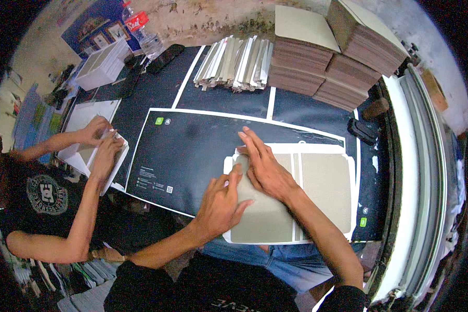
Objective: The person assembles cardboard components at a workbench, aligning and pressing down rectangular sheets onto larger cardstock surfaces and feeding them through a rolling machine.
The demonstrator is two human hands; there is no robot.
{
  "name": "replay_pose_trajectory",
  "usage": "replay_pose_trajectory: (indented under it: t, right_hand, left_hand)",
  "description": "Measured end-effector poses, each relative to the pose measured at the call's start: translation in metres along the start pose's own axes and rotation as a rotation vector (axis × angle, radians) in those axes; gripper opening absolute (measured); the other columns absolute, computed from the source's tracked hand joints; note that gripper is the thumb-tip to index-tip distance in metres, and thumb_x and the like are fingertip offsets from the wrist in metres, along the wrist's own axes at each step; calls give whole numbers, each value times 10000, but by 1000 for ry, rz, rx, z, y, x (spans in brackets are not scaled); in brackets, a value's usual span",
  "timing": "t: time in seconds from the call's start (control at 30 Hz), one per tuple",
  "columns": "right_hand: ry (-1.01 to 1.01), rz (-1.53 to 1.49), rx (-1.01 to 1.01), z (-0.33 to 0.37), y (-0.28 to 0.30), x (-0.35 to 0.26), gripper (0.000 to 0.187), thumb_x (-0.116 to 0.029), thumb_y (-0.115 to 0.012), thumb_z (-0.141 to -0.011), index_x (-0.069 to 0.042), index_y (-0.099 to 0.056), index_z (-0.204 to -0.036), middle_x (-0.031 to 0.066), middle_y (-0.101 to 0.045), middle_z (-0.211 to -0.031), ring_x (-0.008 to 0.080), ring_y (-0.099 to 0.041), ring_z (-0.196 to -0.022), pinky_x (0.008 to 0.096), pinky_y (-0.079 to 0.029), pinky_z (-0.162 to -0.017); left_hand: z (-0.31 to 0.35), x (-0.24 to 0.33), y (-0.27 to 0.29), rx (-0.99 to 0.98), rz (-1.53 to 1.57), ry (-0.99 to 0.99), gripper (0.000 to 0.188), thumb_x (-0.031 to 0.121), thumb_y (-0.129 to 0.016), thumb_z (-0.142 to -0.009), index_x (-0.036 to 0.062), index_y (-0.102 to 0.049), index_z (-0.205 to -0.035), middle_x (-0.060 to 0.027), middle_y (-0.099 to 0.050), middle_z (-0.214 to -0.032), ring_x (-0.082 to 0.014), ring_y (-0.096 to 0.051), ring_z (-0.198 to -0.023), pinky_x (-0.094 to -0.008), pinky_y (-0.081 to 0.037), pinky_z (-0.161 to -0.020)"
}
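Observation:
On the dark table in front of me lies a book cover case, two grey boards (325,192) with a narrow spine strip between them. White paper (354,208) borders the boards. My right hand (268,171) rests at the case's upper left corner, fingers stretched out and close together. Just below it, my left hand (219,204) touches the left edge of the case. Its index finger points up toward the corner, the thumb is spread over the board, and the other fingers are bent. The paper edge under both hands is partly hidden.
Tall stacks of grey boards (301,67) stand at the back right, beside a pile of paper strips (234,62). A plastic bottle (150,44) stands behind. Left, a co-worker's hands (101,143) handle a white booklet (118,161). A black tool (362,131) lies right; rolls (426,171) line that side.

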State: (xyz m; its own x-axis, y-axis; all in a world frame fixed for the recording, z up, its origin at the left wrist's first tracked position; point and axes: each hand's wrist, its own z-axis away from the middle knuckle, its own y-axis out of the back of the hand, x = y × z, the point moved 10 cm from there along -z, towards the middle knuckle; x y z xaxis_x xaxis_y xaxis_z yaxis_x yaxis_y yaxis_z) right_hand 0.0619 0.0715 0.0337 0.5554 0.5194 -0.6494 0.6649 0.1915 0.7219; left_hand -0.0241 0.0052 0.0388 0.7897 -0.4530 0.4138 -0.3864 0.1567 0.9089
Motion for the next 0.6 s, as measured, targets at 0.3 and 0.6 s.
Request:
replay_pose_trajectory:
  t: [0.3,0.6]
  right_hand:
    - [140,30,-45,-1,-4,-15,900,-16,-612,-855,-112,-135,-1613,245,-262,-1617,443,-425,-1393,483,-382,-1168]
    - [107,136,13,5,6,-15,940,-27,-651,-811,-55,-141,-1600,239,-345,-1558,430,-407,-1398,523,-359,-1148]
  left_hand:
    - [12,12,-16,6,-119,-55,887,496,-720,-859,-49,-397,-1480,-114,-654,-1213,-320,-530,-1126,-483,-379,-930]
    - [-1,-14,12,167,-87,27,1034,558,-832,-712,82,-397,-1520,-73,-630,-1179,-309,-479,-1176,-529,-322,-961]
